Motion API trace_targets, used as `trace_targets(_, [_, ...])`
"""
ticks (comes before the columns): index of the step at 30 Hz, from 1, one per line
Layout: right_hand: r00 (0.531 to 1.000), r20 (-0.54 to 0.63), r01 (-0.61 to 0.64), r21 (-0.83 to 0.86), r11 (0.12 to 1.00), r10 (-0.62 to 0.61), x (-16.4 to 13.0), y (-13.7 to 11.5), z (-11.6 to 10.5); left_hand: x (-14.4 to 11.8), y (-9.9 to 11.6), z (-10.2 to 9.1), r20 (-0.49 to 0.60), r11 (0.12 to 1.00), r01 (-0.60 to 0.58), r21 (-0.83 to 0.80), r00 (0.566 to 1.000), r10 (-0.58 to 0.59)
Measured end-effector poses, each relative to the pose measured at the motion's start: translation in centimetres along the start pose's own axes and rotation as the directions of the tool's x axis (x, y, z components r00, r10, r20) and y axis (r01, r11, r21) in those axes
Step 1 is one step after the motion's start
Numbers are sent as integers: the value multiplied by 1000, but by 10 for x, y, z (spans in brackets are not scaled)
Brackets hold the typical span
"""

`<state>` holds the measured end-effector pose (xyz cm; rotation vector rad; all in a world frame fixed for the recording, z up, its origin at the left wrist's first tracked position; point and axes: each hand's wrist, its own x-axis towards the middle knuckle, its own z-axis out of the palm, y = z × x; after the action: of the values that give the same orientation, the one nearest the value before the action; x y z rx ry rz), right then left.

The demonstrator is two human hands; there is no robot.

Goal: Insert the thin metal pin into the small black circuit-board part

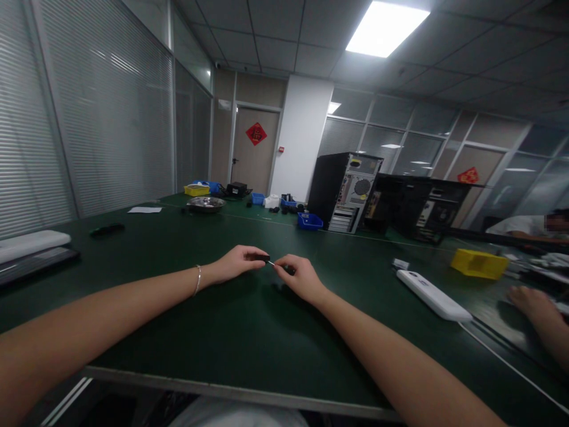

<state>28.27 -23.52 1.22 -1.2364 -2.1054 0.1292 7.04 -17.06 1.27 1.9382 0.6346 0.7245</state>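
While both arms reached out over the dark green counter [186, 332], the left hand [237, 262] was closed, with its fingertips pinched around a small black part [262, 258]. It was too small to say what it was. A thin silver bracelet [198, 280] sat on that wrist. A short, thin, pale bit stuck out of the black part toward the right hand [299, 276], which was closed too, pinching the other end along with another small dark piece. So the little thing was held up between the two hands, just above the middle of the counter. I think it could slip and fall, because it was so tiny and was held only by fingertips. On the dark counter a black piece would be hard to find again. The thin bit might also bend if the hands pulled or twisted too hard. Farther back stood a door with a red diamond paper sign [256, 133], but its mark was too blurry to read. A computer case [344, 191] stood on the far side, and no brand showed on it. Another red sign [468, 175] hung on the glass wall, also too small to read. A white power strip [433, 294] lay to the right with no writing I could make out, near a yellow bin [479, 264]. Another person's hand [527, 298] rested at the far right.
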Motion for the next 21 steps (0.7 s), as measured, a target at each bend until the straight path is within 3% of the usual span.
trace_targets(4, [1000,11,12,-46,999,-11,0,-5,-1,-2,6,3,52,994,-10,-110,999,16])
trace_targets(13, [999,-23,21,-56,998,-22,-1,-4,-2,2,0,0,-54,978,13,-209,998,-25])
trace_targets(21, [1000,-6,22,-49,999,-22,-1,0,2,-2,7,5,-25,982,26,-185,999,-31])
